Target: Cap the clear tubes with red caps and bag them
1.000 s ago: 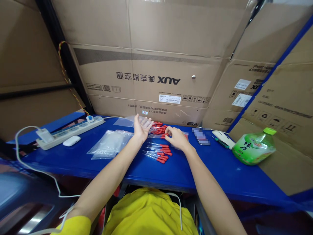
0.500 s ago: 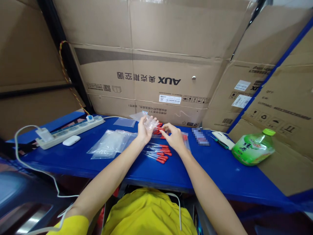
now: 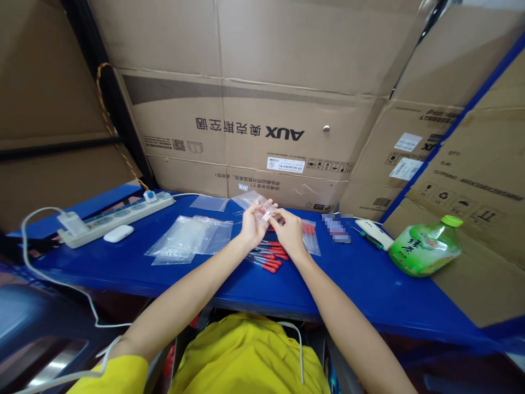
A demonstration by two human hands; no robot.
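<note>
My left hand and my right hand meet above the blue table. Both pinch a small clear plastic bag held up between them, and a red-capped piece shows at its mouth by my right fingertips. Under my hands lies a loose group of clear tubes with red caps. A filled bag of red-capped tubes lies just right of my right hand. A stack of empty clear bags rests to the left.
A white power strip with a plugged adapter and a white earbud case sit far left. A phone, a white device and a green drink bottle lie at right. Cardboard boxes wall the back.
My left hand has lifted the small clear bag off the table and drawn it toward me. My right hand has come up from the tubes to meet it at the bag's mouth.
</note>
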